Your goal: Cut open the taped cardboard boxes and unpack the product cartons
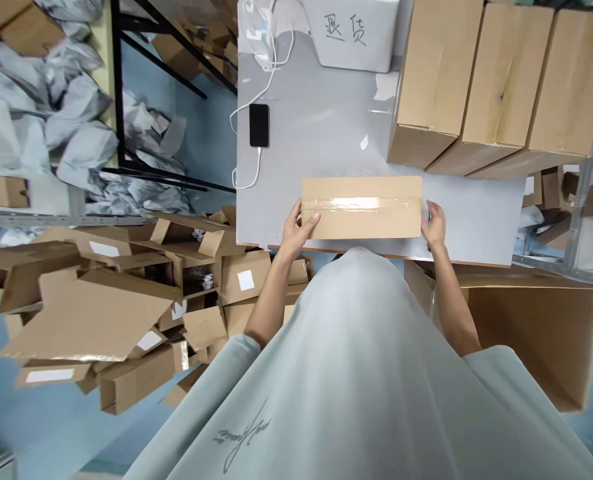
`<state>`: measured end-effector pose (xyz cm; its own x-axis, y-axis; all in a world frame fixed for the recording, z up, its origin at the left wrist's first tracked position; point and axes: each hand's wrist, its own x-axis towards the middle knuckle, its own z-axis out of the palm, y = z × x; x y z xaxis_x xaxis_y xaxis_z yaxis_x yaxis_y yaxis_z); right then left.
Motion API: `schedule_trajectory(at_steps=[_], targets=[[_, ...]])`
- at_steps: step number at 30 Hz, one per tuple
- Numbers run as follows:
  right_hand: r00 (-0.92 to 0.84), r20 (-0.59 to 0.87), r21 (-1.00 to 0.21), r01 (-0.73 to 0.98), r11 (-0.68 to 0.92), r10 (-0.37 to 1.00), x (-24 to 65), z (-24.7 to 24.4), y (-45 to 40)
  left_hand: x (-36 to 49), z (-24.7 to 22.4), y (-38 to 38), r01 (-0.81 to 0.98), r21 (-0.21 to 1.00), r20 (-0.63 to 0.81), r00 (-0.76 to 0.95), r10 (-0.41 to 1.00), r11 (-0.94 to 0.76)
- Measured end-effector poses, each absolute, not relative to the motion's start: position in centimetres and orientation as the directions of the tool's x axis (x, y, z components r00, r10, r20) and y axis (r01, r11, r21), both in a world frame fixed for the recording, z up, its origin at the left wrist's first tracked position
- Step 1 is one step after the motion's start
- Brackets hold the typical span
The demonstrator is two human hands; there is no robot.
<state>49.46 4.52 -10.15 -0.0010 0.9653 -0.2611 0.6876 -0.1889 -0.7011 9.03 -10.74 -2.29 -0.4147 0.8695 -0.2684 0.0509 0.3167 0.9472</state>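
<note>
A long, narrow cardboard box (363, 223) lies in front of me near the table's front edge, with clear tape along its top. My left hand (297, 230) grips its left end, thumb over the top face and fingers around the side. At the opposite end, my right hand (434, 225) is closed beside the box, its fingers curled. Something dark shows between those fingers, too small and hidden to make out. Whether the right hand touches the box, I cannot tell.
Several tall cartons (506, 80) stand at the table's (316, 127) right. A phone (259, 125) on a white cable lies left, and a white bin (353, 37) stands behind. Discarded boxes (101, 313) heap on the floor at left; a large open carton (531, 340) is at right.
</note>
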Motion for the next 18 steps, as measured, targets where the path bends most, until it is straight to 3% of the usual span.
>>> schedule_trajectory(at_steps=[3, 5, 12, 15, 18], targets=[[0.266, -0.357, -0.415, 0.814, -0.407, 0.895, 51.7, -11.5, 5.1, 8.9, -2.4, -10.7, 0.066, 0.960, -0.228, -0.389, 0.892, 0.274], [0.325, -0.403, -0.336, 0.817, -0.468, 0.856, 52.4, -12.3, 5.0, 8.8, -2.4, -10.7, 0.077, 0.968, -0.196, -0.357, 0.913, 0.238], [0.249, -0.310, -0.336, 0.874, -0.351, 0.917, 52.2, -9.9, 5.2, 8.0, -2.8, -10.7, 0.085, 0.988, -0.102, -0.279, 0.955, 0.130], [0.224, -0.145, -0.382, 0.886, -0.263, 0.964, 52.5, -5.5, 6.2, 7.3, -2.9, -10.5, 0.047, 0.994, -0.088, -0.236, 0.968, 0.102], [0.084, -0.036, -0.455, 0.886, -0.091, 0.996, 52.6, 0.7, 7.0, 6.6, -3.1, -10.1, 0.025, 0.998, -0.054, -0.201, 0.978, 0.060]])
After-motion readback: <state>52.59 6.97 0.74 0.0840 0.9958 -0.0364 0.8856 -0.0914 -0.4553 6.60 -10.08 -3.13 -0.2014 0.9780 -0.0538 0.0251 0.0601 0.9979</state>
